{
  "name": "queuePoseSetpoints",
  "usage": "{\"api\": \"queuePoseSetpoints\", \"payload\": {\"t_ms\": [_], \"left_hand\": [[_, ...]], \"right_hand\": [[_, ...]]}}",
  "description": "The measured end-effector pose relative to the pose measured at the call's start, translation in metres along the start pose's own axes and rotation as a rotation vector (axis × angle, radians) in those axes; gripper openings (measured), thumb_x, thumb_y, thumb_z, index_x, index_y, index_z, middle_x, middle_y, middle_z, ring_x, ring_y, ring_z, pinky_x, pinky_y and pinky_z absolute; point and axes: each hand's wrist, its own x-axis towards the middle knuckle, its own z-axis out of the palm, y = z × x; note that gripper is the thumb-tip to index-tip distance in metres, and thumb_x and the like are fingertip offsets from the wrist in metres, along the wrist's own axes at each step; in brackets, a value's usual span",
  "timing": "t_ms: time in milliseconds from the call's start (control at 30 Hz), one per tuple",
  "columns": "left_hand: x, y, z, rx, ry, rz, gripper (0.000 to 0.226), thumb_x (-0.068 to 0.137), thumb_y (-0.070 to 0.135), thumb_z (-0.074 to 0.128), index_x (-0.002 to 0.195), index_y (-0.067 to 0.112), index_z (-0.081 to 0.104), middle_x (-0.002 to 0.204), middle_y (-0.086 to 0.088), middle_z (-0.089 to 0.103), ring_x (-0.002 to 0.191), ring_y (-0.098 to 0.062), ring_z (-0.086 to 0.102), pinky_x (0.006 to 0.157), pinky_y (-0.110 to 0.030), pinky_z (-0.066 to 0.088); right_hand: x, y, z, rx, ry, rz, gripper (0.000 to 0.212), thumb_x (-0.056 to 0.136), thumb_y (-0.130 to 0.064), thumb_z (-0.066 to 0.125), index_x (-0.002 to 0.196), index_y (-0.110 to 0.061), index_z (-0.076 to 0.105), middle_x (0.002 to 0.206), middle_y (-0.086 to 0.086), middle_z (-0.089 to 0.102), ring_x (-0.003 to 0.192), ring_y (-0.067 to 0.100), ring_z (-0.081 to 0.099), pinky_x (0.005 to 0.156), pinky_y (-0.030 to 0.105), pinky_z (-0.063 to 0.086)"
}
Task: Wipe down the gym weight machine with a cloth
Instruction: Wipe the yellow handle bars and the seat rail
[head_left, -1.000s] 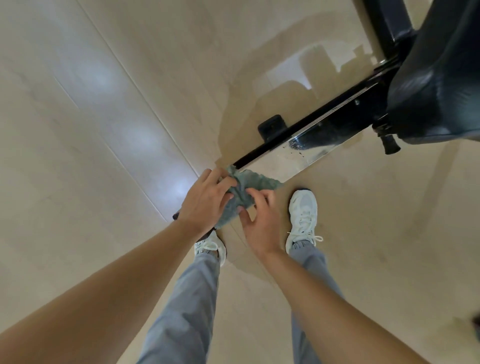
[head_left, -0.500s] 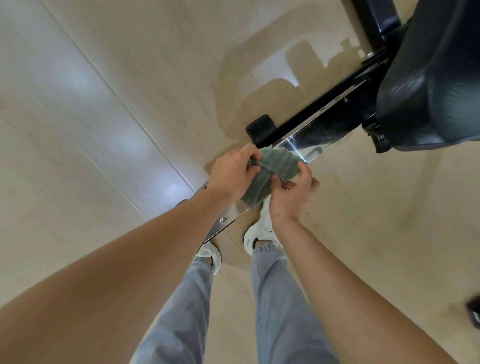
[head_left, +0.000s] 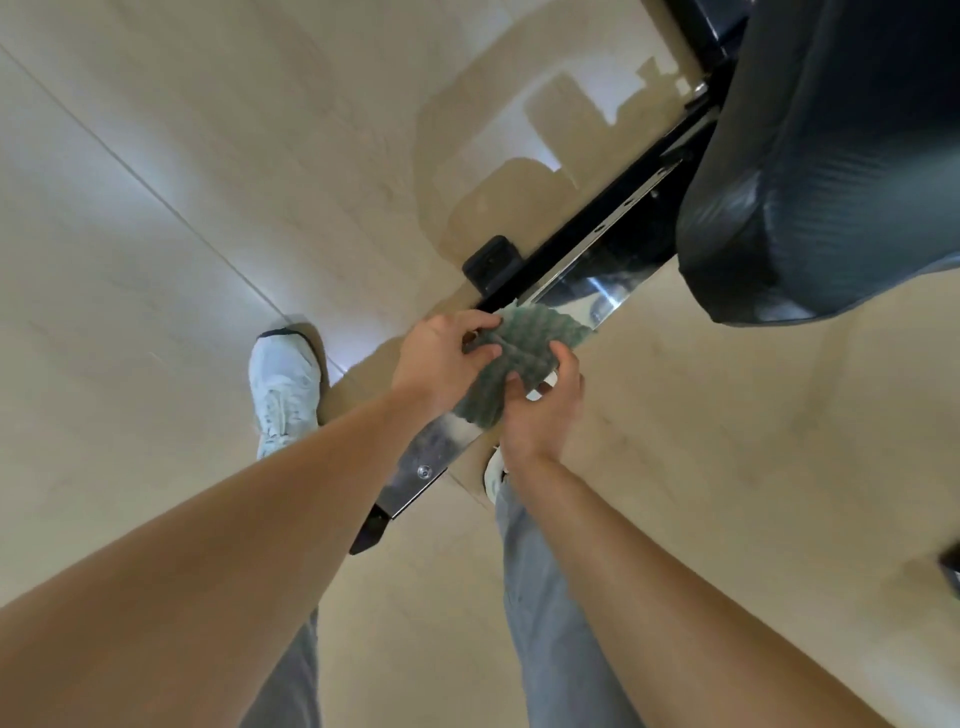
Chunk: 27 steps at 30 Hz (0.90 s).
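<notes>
A green waffle-textured cloth is held in the air between both hands, above the machine's shiny metal floor rail. My left hand pinches its left edge with thumb and fingers. My right hand grips it from below, fingers curled into the fabric. The rail runs diagonally from lower left to upper right, with a black frame bar alongside it. The machine's black padded seat fills the upper right.
Glossy beige floor tiles surround the machine. A black rubber foot sits beside the rail. My left white shoe stands left of the rail; the right shoe is mostly hidden under my right arm. A dark object shows at the right edge.
My left foot has stepped across to the left of the rail. Both hands with the cloth have shifted up along the rail, and the cloth is spread wider between them.
</notes>
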Motion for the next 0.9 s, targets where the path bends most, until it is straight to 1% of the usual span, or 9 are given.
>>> {"api": "queuePoseSetpoints", "payload": {"t_ms": [67,167,267,333,433,567,700,800,900], "left_hand": [[0.013,0.004,0.000,-0.036,-0.015,0.000,0.038,0.090,0.028,0.076,0.127,0.025,0.070,0.116,0.001,0.074,0.107,-0.016,0.067,0.100,-0.032,0.051],[0.036,0.011,0.001,-0.024,-0.068,0.083,0.041,0.090,0.031,0.075,0.130,0.026,0.069,0.119,0.004,0.073,0.107,-0.013,0.067,0.098,-0.026,0.049],[0.057,0.023,-0.001,-0.035,-0.146,0.122,0.043,0.093,0.031,0.072,0.135,0.025,0.064,0.125,0.004,0.070,0.112,-0.012,0.063,0.093,-0.019,0.043],[0.074,0.032,0.000,-0.033,-0.198,0.185,0.045,0.095,0.030,0.070,0.139,0.022,0.062,0.130,0.002,0.067,0.116,-0.015,0.062,0.092,-0.019,0.041],[0.099,0.042,0.005,-0.010,-0.254,0.276,0.048,0.096,0.030,0.069,0.142,0.018,0.059,0.134,-0.001,0.064,0.117,-0.019,0.062,0.097,-0.023,0.042],[0.134,0.056,0.013,0.021,-0.311,0.355,0.051,0.097,0.032,0.067,0.145,0.017,0.055,0.142,-0.002,0.060,0.126,-0.023,0.058,0.109,-0.035,0.043],[0.160,0.068,0.020,0.061,-0.367,0.438,0.052,0.100,0.030,0.062,0.148,0.014,0.051,0.143,-0.006,0.058,0.130,-0.027,0.054,0.110,-0.042,0.042],[0.168,0.076,0.024,0.042,-0.377,0.462,0.057,0.100,0.023,0.060,0.154,0.017,0.042,0.149,-0.006,0.054,0.134,-0.028,0.051,0.113,-0.041,0.039],[0.164,0.076,0.024,0.016,-0.372,0.459,0.059,0.099,0.020,0.060,0.155,0.020,0.040,0.149,-0.006,0.054,0.136,-0.027,0.050,0.114,-0.039,0.038]], "right_hand": [[0.003,-0.001,0.002,0.041,0.043,-0.001,0.064,0.087,-0.014,0.071,0.142,-0.035,0.048,0.132,-0.008,0.051,0.112,0.014,0.058,0.099,0.041,0.052],[0.021,-0.005,0.000,0.089,0.062,0.001,0.065,0.094,-0.010,0.065,0.151,-0.030,0.041,0.143,-0.003,0.047,0.126,0.014,0.054,0.105,0.031,0.048],[0.038,-0.013,-0.001,0.035,0.115,-0.062,0.059,0.098,-0.010,0.060,0.153,-0.021,0.041,0.150,0.006,0.044,0.135,0.017,0.047,0.110,0.032,0.043],[0.050,-0.018,0.003,0.040,0.156,-0.051,0.056,0.100,-0.009,0.055,0.153,-0.018,0.040,0.153,0.008,0.040,0.139,0.021,0.043,0.112,0.031,0.039],[0.070,-0.024,0.005,0.092,0.213,-0.010,0.053,0.102,-0.010,0.052,0.152,-0.020,0.041,0.153,0.007,0.040,0.138,0.021,0.044,0.111,0.030,0.039],[0.105,-0.028,0.000,0.119,0.268,-0.025,0.053,0.099,-0.015,0.056,0.150,-0.019,0.045,0.143,0.001,0.048,0.131,0.018,0.050,0.111,0.044,0.044],[0.125,-0.038,-0.004,0.098,0.290,-0.036,0.055,0.099,-0.018,0.056,0.152,-0.018,0.043,0.137,-0.004,0.047,0.127,0.011,0.049,0.112,0.043,0.044],[0.132,-0.047,-0.005,0.095,0.305,-0.023,0.060,0.095,-0.026,0.055,0.152,-0.022,0.042,0.146,0.000,0.049,0.133,0.018,0.050,0.112,0.044,0.044],[0.135,-0.047,-0.007,0.080,0.281,-0.009,0.061,0.094,-0.026,0.058,0.153,-0.022,0.042,0.147,0.004,0.050,0.134,0.021,0.050,0.112,0.044,0.043]]}}
